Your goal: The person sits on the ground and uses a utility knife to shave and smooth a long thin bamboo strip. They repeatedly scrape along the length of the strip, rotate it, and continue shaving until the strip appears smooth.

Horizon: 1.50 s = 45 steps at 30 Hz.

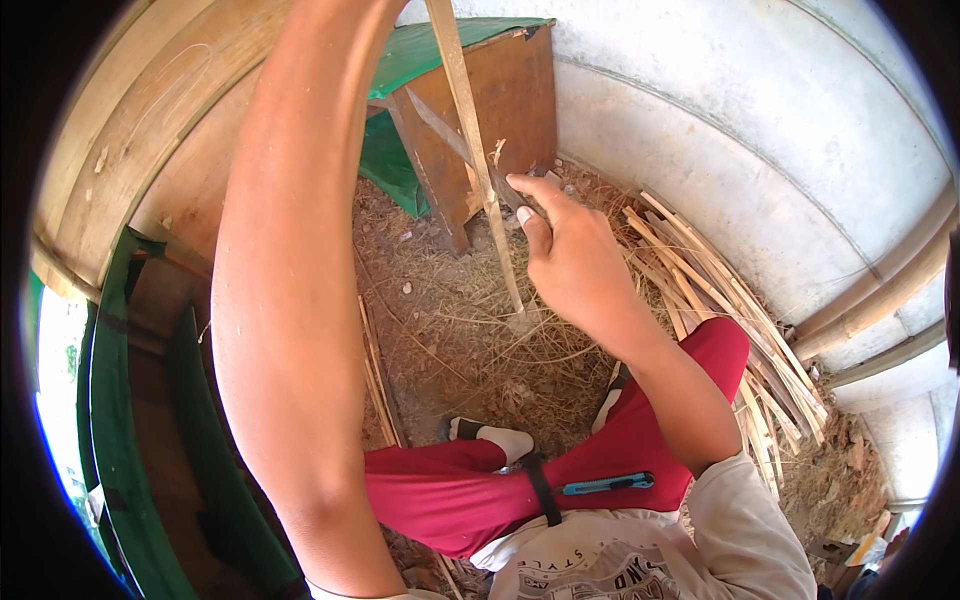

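Note:
A long, pale bamboo strip (462, 95) stands upright but slightly tilted in front of me, its lower end at the littered ground. My left forearm (290, 240) rises past the top edge of the head view, so the hand at its end is out of sight. My right hand (578, 250) is closed round the dark handle of a knife, the index finger stretched along it. The knife blade (435, 122) points up and left and crosses the strip, touching or very close to it. A thin curled shaving (497, 153) sticks out at the crossing.
A wooden box (520, 100) with a green cover stands ahead. Several bamboo strips (745, 315) lie piled at right beside a pale wall (720, 110); more strips (376, 380) lie left. A blue utility knife (607, 484) rests at my waist. Green-covered shelving (120, 430) stands far left.

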Motion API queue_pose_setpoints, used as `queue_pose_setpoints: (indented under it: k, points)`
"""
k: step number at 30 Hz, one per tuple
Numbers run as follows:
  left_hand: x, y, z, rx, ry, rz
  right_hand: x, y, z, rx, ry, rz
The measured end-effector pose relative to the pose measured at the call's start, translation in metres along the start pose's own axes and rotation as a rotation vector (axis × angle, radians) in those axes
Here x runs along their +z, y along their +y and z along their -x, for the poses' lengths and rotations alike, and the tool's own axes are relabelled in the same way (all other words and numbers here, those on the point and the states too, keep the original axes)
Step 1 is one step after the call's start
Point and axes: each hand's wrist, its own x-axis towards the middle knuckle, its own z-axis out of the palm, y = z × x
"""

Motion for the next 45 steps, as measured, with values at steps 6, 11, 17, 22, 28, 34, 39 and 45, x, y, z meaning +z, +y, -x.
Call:
queue_pose_setpoints:
  k: [6,11,17,22,28,34,39,45]
  points:
    - [0.000,-0.002,0.001,0.021,0.040,-0.021,-0.008,0.016,-0.001,-0.028,-0.021,-0.051]
    - [0.004,0.006,0.000,-0.008,-0.115,0.043,-0.022,-0.006,-0.007,0.080,-0.233,0.275]
    - [0.009,0.011,-0.005,-0.108,-0.124,0.107,-0.019,0.006,-0.014,-0.130,-0.268,0.438]
    - [0.016,0.011,-0.005,-0.186,-0.079,0.106,-0.021,0.022,-0.016,-0.213,-0.156,0.539]
    - [0.008,0.007,-0.001,-0.066,-0.129,0.098,-0.027,0.027,-0.015,-0.317,-0.140,0.643]
    - [0.001,0.020,-0.003,-0.113,-0.106,0.083,-0.030,0.001,-0.027,-0.124,-0.264,0.346]
    - [0.002,0.025,-0.014,-0.252,-0.162,0.187,-0.058,-0.031,-0.063,-0.055,-0.518,0.390]
    - [0.026,0.011,0.004,-0.148,-0.141,0.137,-0.064,-0.035,-0.095,-0.197,-0.528,0.650]
